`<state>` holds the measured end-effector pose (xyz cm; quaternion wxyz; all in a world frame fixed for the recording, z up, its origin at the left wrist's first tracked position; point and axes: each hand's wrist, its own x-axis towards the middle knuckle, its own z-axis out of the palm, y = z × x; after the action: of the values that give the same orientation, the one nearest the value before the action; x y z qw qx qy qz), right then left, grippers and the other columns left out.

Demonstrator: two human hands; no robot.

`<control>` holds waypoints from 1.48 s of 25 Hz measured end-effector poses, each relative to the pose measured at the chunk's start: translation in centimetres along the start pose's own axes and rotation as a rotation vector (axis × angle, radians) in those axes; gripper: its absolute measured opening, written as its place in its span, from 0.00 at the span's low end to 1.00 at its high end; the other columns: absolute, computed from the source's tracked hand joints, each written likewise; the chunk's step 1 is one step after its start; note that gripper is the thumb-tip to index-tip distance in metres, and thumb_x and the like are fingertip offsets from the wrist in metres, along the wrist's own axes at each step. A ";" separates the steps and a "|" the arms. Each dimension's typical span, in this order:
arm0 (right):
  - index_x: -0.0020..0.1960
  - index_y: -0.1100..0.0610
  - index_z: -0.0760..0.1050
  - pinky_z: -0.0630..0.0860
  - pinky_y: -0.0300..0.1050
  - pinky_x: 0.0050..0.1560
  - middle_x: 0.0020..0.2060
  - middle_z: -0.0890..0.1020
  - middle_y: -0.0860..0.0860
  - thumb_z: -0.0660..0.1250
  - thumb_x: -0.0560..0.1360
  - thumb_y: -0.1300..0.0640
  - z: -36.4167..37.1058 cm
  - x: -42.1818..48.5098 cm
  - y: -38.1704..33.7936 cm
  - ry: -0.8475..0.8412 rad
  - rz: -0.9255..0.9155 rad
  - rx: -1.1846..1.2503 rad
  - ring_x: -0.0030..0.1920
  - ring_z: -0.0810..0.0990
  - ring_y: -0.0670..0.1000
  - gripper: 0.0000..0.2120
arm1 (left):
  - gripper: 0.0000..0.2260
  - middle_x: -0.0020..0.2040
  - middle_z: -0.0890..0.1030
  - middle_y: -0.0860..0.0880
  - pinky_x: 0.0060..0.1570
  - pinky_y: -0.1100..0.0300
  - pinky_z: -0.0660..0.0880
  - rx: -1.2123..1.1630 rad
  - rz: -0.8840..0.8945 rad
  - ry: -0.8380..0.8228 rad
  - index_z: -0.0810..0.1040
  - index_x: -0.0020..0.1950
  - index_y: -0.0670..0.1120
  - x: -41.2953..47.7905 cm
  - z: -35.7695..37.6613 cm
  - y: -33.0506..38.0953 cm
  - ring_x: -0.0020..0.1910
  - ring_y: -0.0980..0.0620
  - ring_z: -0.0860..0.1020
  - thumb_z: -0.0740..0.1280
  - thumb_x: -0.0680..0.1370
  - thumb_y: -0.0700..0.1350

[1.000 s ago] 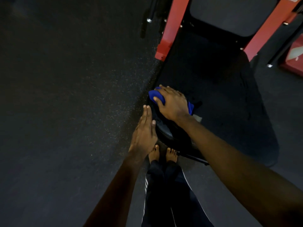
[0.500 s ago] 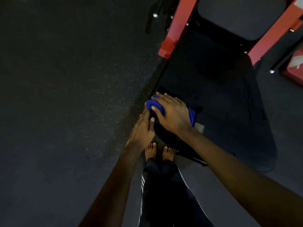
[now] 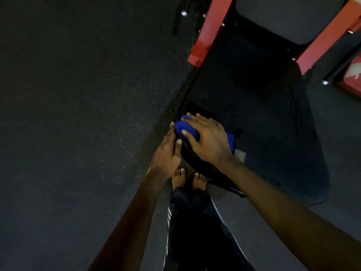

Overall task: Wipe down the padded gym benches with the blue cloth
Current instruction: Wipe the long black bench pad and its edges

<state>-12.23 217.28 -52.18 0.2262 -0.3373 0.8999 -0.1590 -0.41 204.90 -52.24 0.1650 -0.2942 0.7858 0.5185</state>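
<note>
Blue cloth [image 3: 187, 128] was pressed onto the pad [image 3: 192, 161] by the flat right hand [image 3: 209, 139]; its edge was apparently steadied by the open left hand [image 3: 166, 153].

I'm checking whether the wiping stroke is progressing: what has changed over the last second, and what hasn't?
The right hand has drawn the blue cloth slightly nearer the person along the bench pad. The left hand has closed in, its straight fingers now beside the cloth at the pad's left edge. Nothing was grasped or released. Unchanged: the right hand pressing on the cloth, the red frame.
</note>
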 end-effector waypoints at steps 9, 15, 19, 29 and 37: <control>0.74 0.44 0.70 0.67 0.54 0.71 0.73 0.73 0.44 0.59 0.81 0.39 -0.8 1.2 1.9 0.020 0.020 0.065 0.74 0.68 0.47 0.24 | 0.26 0.83 0.50 0.51 0.77 0.61 0.50 -0.010 -0.003 0.077 0.47 0.83 0.48 0.8 1.1 2.2 0.80 0.56 0.50 0.53 0.86 0.46; 0.73 0.45 0.71 0.68 0.55 0.71 0.72 0.74 0.44 0.57 0.81 0.38 -0.5 0.8 2.3 0.038 0.005 0.041 0.73 0.70 0.47 0.24 | 0.25 0.83 0.51 0.52 0.73 0.65 0.50 -0.021 -0.006 0.100 0.49 0.83 0.50 0.9 1.4 1.7 0.80 0.57 0.51 0.53 0.86 0.47; 0.70 0.49 0.75 0.73 0.56 0.67 0.68 0.78 0.48 0.59 0.79 0.39 0.6 8.6 3.0 0.041 0.070 0.037 0.68 0.76 0.50 0.24 | 0.25 0.83 0.51 0.52 0.72 0.67 0.49 0.017 0.004 0.102 0.50 0.83 0.49 0.9 1.3 1.7 0.80 0.57 0.51 0.53 0.87 0.47; 0.74 0.45 0.70 0.67 0.52 0.68 0.72 0.73 0.44 0.59 0.82 0.39 -0.8 -1.0 1.9 0.054 0.000 0.026 0.73 0.69 0.47 0.23 | 0.24 0.83 0.52 0.53 0.75 0.65 0.50 0.027 0.018 0.087 0.50 0.83 0.49 1.1 1.0 1.2 0.80 0.57 0.51 0.52 0.87 0.46; 0.67 0.50 0.75 0.72 0.55 0.63 0.64 0.80 0.49 0.61 0.81 0.41 -0.1 9.3 1.7 0.036 0.169 0.026 0.63 0.79 0.53 0.20 | 0.24 0.83 0.53 0.52 0.73 0.66 0.51 0.062 0.044 0.115 0.51 0.83 0.49 1.2 1.3 1.1 0.80 0.56 0.53 0.52 0.87 0.46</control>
<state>-19.41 212.25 -55.59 0.2271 -0.2545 0.9269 -0.1568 -2.10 206.04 -52.72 0.1172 -0.3009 0.8160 0.4794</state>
